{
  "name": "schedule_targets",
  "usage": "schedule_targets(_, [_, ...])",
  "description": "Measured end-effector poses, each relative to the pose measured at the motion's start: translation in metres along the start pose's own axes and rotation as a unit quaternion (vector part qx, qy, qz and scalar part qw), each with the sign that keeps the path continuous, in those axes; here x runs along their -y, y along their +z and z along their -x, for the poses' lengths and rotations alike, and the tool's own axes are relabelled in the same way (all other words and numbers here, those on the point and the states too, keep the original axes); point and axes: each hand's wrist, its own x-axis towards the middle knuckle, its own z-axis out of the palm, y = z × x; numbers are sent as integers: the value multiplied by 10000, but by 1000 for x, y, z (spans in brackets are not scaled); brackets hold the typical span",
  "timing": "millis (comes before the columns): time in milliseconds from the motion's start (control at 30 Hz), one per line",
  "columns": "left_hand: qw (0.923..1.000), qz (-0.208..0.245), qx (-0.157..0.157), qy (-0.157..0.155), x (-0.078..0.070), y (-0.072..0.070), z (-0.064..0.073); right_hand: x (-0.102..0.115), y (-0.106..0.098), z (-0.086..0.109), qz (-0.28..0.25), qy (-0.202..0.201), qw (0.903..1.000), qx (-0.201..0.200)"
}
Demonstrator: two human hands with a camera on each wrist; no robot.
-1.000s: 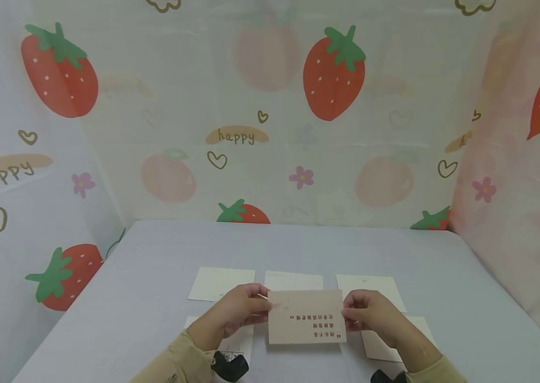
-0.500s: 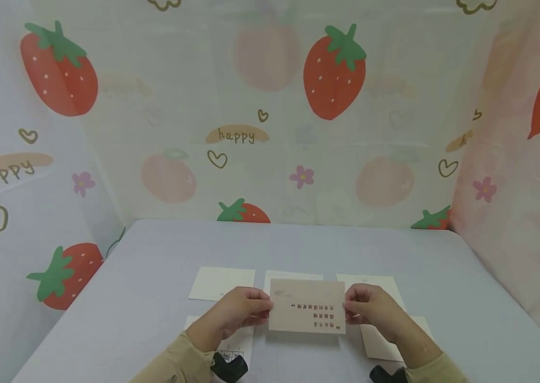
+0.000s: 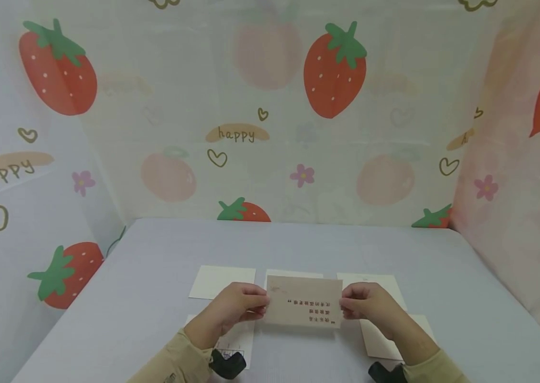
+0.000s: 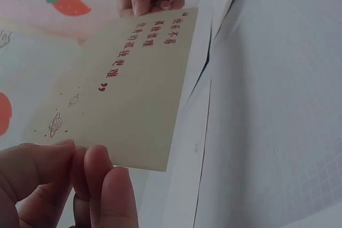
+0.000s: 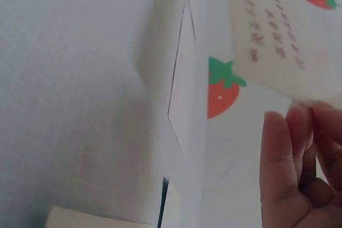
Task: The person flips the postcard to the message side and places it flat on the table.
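Observation:
A cream postcard (image 3: 304,302) with dark red printed characters hangs level over the table, its writing upside down in the head view. My left hand (image 3: 233,313) pinches its left edge between thumb and fingers. At the opposite edge my right hand (image 3: 378,310) pinches it in the same way. The left wrist view shows small line drawings on the postcard (image 4: 144,94), near the left fingertips. In the head view it overlaps a pale card (image 3: 294,273) lying flat behind it.
More pale cards lie on the white table (image 3: 155,244): one back left (image 3: 219,281), one back right (image 3: 375,279), one front left with a printed grid (image 3: 238,338) partly under the left forearm, one front right (image 3: 385,343). Strawberry-printed cloth (image 3: 337,74) walls three sides.
The postcard first moved away from me in the head view, then shifted slightly left. Both hands keep their pinch on it. The cards on the table have stayed put.

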Motion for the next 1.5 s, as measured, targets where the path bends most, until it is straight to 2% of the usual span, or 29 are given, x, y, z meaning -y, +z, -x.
schedule_targets(200, [10000, -3, 35, 15, -1, -2, 0, 2, 1, 0, 217, 19, 9996, -151])
schedule_targets(500, [10000, 39, 28, 5, -2, -4, 0, 3, 2, 2, -90, -46, 9999, 50])
schedule_targets(867, [9999, 91, 35, -43, -3, -6, 1, 1, 0, 1, -195, -180, 9996, 127])
schedule_targets(1067, [9998, 149, 112, -27, -1, -8, 1, 0, 1, 0, -40, -211, 9997, 123])
schedule_targets(1267, [9998, 163, 52, -67, 1, -8, 0, -1, 1, 0, -75, -268, 9995, 172])
schedule_targets(1500, [10000, 58, -8, -2, 3, -4, -1, -2, 3, 0, 148, -181, 9997, -76])
